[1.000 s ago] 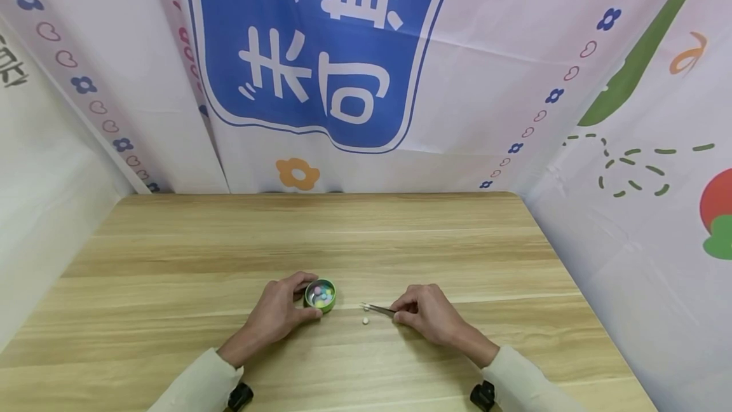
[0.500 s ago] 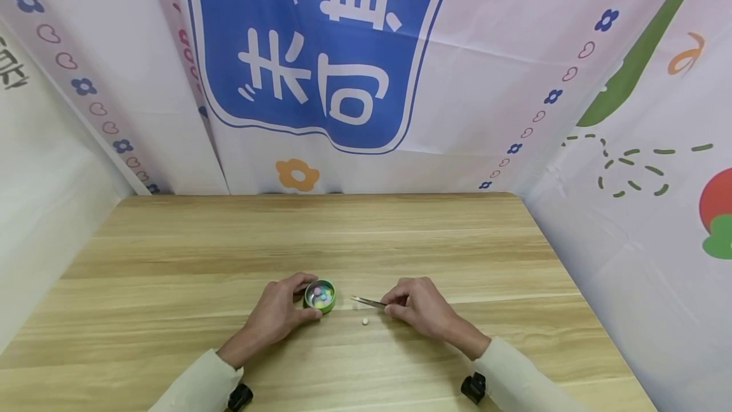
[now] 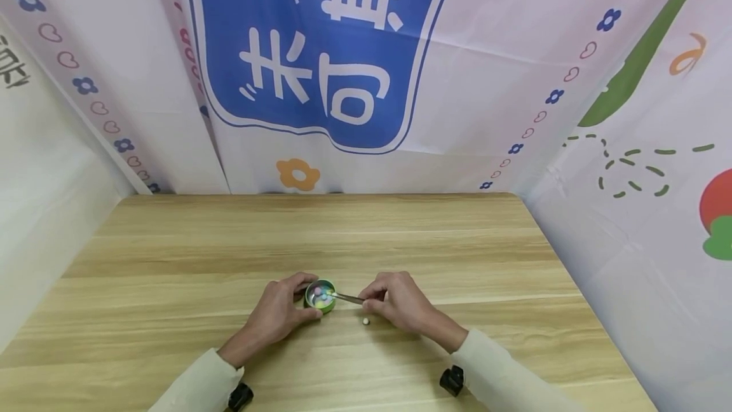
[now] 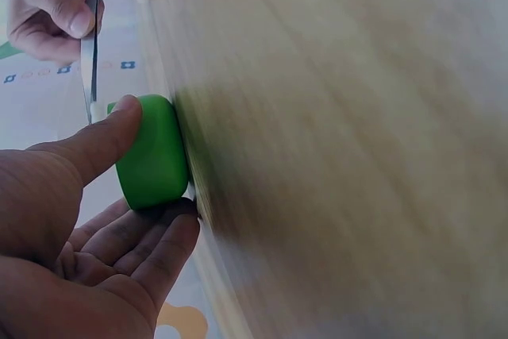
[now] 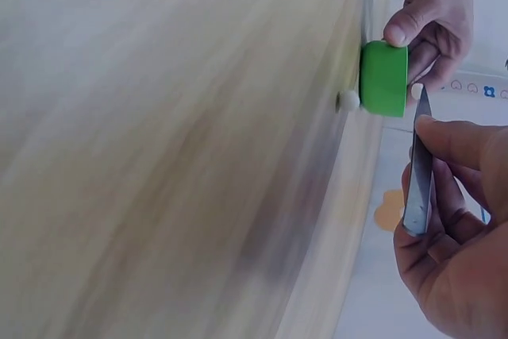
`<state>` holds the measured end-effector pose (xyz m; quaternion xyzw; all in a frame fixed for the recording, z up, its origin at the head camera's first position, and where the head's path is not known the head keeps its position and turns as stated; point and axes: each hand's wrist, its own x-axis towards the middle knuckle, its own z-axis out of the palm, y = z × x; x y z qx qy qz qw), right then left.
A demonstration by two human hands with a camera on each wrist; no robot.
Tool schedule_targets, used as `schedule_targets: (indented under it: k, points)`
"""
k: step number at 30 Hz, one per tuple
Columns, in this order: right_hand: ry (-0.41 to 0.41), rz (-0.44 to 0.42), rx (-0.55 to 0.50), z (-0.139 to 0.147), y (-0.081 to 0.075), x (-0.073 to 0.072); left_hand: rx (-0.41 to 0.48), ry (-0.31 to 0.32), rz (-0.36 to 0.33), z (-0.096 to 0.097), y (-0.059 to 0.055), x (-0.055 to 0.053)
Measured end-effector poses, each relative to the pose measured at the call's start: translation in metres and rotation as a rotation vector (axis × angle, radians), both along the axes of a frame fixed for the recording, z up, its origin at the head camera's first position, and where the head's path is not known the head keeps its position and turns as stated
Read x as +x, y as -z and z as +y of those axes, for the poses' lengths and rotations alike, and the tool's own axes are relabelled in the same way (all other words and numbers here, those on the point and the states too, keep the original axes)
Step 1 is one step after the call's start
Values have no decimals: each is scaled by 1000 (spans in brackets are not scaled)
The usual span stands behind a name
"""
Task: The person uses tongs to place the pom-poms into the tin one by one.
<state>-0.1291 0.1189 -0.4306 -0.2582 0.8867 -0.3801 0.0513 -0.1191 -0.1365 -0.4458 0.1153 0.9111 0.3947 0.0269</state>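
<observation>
A small round green container [image 3: 325, 311] with several pastel balls inside stands on the table. My left hand [image 3: 276, 311] grips it from the left, thumb at the near side and fingers at the far side. My right hand [image 3: 399, 301] pinches metal tweezers [image 3: 350, 299], whose tips reach over the container's right rim. In the right wrist view a small white ball [image 5: 417, 91] sits at the tweezers' tips, above the container's opening. Another whitish ball [image 3: 366, 321] lies on the table below the right hand's fingers, apart from the container.
The wood-grain table [image 3: 320, 234] extends behind and to both sides of the hands. A printed fabric backdrop [image 3: 457, 113] rises at its back edge, with fabric also at the left and right. Each wrist carries a black camera.
My right hand has moved left with the tweezers, lifting one whitish ball from the table to the container's opening. My left hand and the container have stayed put.
</observation>
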Motion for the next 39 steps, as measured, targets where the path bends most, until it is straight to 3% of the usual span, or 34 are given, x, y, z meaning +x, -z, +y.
schedule_targets:
  k: [13,39]
  points:
    - [0,29,-7,-14,5,0,-7,12,3,0,-2,-2]
    - [28,6,7,-8,10,4,7,-2,-6,0,0,-1]
